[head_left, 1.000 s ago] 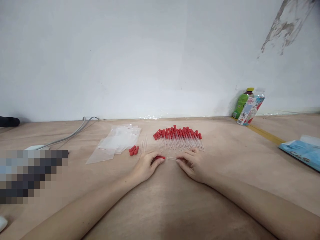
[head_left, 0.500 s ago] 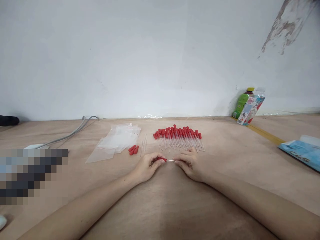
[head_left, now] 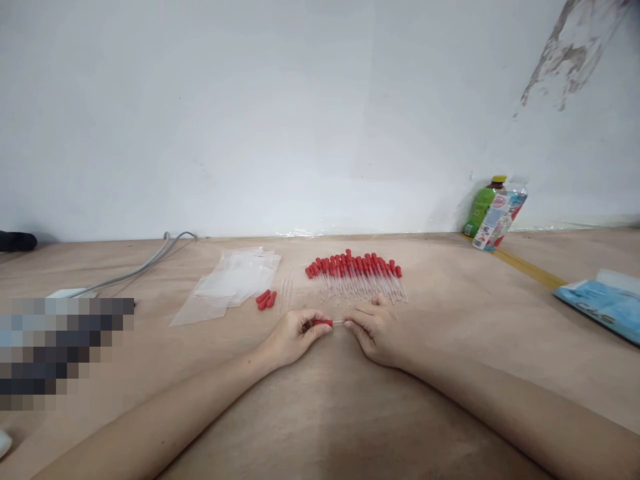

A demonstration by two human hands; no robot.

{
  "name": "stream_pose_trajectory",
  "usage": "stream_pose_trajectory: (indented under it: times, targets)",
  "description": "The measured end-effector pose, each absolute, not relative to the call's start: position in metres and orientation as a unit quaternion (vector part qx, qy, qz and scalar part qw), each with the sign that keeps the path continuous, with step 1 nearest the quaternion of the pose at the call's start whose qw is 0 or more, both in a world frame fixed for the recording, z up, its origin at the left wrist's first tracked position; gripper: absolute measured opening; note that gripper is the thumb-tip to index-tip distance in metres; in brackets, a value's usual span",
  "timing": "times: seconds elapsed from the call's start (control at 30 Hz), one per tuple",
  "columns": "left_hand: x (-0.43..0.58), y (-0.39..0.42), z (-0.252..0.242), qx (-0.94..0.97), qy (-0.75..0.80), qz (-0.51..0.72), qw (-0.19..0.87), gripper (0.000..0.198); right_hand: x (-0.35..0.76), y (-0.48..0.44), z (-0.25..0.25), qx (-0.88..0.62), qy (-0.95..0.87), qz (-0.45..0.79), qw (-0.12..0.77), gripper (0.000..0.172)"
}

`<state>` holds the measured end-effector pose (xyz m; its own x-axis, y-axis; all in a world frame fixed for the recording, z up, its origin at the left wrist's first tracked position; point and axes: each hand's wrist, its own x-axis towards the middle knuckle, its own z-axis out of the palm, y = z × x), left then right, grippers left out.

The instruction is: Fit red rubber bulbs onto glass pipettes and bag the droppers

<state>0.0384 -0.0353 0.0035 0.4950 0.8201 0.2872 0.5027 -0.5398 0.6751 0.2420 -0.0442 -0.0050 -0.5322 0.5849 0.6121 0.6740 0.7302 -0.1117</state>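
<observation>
My left hand (head_left: 299, 337) is closed on a red rubber bulb (head_left: 323, 323), pinched between thumb and fingers. My right hand (head_left: 376, 332) pinches a thin clear tube (head_left: 339, 323), whose left end meets the bulb's open end. Behind my hands lies a dense row of droppers (head_left: 357, 270), red bulbs toward the wall and clear tubes toward me. Several loose red bulbs (head_left: 267, 300) rest behind and left of my left hand, with a few thin clear tubes (head_left: 285, 292) beside them.
Clear plastic bags (head_left: 235, 280) overlap at the back left, near a grey cable (head_left: 145, 267). Two bottles, one green (head_left: 481, 210) and one clear with a label (head_left: 499, 220), stand by the wall. A blue packet (head_left: 603, 303) lies at the right.
My right fingers have shifted slightly left along the tube, toward the bulb. The bulb in my left hand shows more and lies straighter in line with the tube.
</observation>
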Motion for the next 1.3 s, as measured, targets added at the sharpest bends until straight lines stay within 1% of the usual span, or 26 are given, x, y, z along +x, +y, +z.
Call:
stream_pose_trajectory:
  times: [0.17, 0.37, 0.53, 0.67, 0.73, 0.8, 0.9, 1.07, 1.3]
  targets:
    - [0.04, -0.037, 0.003, 0.828, 0.399, 0.292, 0.264, 0.021, 0.238, -0.045, -0.007, -0.362, -0.877, -0.079, 0.306, 0.025]
    - [0.04, -0.033, 0.0, 0.821, 0.398, 0.309, 0.271, 0.021, 0.235, -0.045, -0.002, -0.385, -0.879, -0.044, 0.278, 0.026]
    - [0.034, -0.029, -0.002, 0.821, 0.411, 0.325, 0.226, 0.027, 0.244, -0.043, 0.01, -0.399, -0.877, -0.019, 0.266, 0.02]
    - [0.028, -0.03, 0.002, 0.85, 0.407, 0.303, 0.143, 0.027, 0.263, -0.028, 0.016, -0.462, -0.831, 0.02, 0.311, 0.02]
    - [0.027, -0.032, 0.006, 0.87, 0.383, 0.28, 0.138, 0.026, 0.274, -0.014, 0.018, -0.511, -0.785, 0.059, 0.344, 0.02]
    - [0.028, -0.033, 0.008, 0.886, 0.35, 0.262, 0.155, 0.026, 0.285, 0.001, 0.022, -0.586, -0.723, 0.088, 0.357, 0.021]
    - [0.029, -0.033, 0.01, 0.894, 0.33, 0.251, 0.171, 0.027, 0.299, 0.022, 0.027, -0.676, -0.644, 0.08, 0.348, 0.024]
    - [0.029, -0.032, 0.009, 0.895, 0.329, 0.247, 0.172, 0.029, 0.314, 0.042, 0.028, -0.748, -0.579, 0.045, 0.321, 0.028]
    - [0.028, -0.031, 0.008, 0.896, 0.325, 0.25, 0.168, 0.029, 0.321, 0.045, 0.016, -0.78, -0.563, 0.03, 0.271, 0.029]
